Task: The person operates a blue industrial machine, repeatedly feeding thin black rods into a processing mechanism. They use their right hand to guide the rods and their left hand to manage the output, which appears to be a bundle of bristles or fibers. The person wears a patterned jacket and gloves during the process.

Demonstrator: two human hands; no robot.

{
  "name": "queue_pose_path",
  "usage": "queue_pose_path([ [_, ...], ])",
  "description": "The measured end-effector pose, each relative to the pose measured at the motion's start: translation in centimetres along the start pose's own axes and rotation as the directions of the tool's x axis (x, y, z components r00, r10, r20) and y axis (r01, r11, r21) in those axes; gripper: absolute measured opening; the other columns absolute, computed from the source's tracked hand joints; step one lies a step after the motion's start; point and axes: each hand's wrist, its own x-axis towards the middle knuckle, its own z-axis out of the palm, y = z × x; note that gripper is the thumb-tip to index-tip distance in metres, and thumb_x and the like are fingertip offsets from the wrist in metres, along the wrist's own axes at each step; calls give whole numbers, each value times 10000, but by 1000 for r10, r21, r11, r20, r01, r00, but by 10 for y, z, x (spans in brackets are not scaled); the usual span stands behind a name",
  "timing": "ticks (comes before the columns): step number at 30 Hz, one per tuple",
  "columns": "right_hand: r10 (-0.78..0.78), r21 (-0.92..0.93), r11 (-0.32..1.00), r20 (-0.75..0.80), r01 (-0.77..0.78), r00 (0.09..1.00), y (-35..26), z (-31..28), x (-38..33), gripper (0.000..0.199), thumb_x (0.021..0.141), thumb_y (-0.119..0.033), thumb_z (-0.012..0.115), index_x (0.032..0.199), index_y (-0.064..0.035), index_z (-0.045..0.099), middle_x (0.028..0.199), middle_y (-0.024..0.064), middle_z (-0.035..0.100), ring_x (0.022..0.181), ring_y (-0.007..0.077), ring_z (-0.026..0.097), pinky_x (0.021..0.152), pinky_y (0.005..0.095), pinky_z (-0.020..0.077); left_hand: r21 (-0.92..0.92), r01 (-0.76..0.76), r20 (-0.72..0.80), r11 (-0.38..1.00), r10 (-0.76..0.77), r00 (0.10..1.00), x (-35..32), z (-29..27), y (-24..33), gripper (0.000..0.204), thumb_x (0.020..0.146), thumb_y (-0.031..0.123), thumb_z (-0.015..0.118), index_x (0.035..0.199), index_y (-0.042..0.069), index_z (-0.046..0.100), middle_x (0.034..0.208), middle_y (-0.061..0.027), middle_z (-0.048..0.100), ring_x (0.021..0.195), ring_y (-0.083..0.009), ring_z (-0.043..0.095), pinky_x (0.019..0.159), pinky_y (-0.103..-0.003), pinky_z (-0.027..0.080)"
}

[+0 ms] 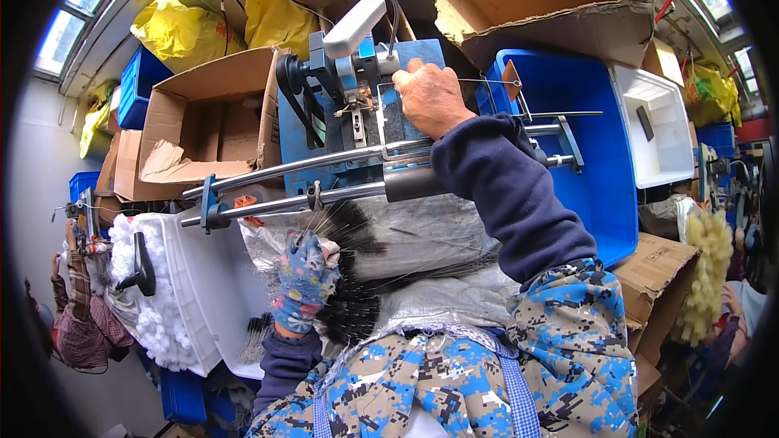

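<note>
My left hand (305,282), in a blue flowered glove, is closed around part of a black bristle brush (350,308). Its dark bristles fan out beside the glove, just below the machine's steel rails (349,192). Bare and with curled fingers, my right hand (430,96) rests at the top of the blue machine (315,131); whatever its fingers grip is hidden beneath them. A thin metal rod (485,81) sticks out to the right of that hand. Over the machine, left of my right hand, is a white elongated lamp-like head (355,27).
Left of the machine stands an open cardboard box (154,134); below it, a white bin (207,284) sits by fluffy white brushes (154,316). To the right are a blue bin (596,195) and a white tub (661,142). Another person's checked sleeve (85,320) shows far left.
</note>
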Motion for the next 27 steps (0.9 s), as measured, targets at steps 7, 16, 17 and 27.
queue_pose_path([
  [7, 6, -13, 1000, 22, -6, 1000, -2, -3, 0, 137, 771, -103, 515, 836, -83, 633, 855, 135, 593, 798, 309, 602, 687, 438, 430, 47, -31, -52, 998, 33, 998, 1, -1, 6, 286, 657, -8, 663, 925, 87, 625, 774, -122, 592, 709, -315, 583, 623, -394, 456],
  [16, -18, -52, 998, 17, 19, 1000, -3, -2, -1, 140, 763, -96, 518, 848, -90, 630, 845, 119, 592, 805, 292, 599, 684, 422, 426, -65, -36, -39, 997, 34, 999, 4, -2, 13, 274, 661, -32, 662, 906, 76, 606, 784, -122, 593, 712, -314, 589, 626, -386, 463],
  [17, -21, -56, 998, 15, 22, 1000, -3, -2, -1, 142, 761, -95, 519, 850, -91, 630, 843, 118, 591, 803, 293, 599, 684, 421, 426, -105, -41, -47, 994, 36, 998, 5, 0, 12, 270, 665, -32, 661, 906, 75, 604, 786, -121, 592, 711, -312, 588, 626, -384, 463],
  [27, 62, 63, 996, 91, -68, 994, 1, 3, 6, 222, 809, -161, 532, 960, -108, 686, 937, 86, 633, 959, 272, 529, 825, 430, 344, -85, -49, -46, 995, 46, 998, 5, 1, 13, 256, 679, -35, 654, 906, 71, 600, 771, -122, 583, 699, -314, 582, 615, -378, 459],
])
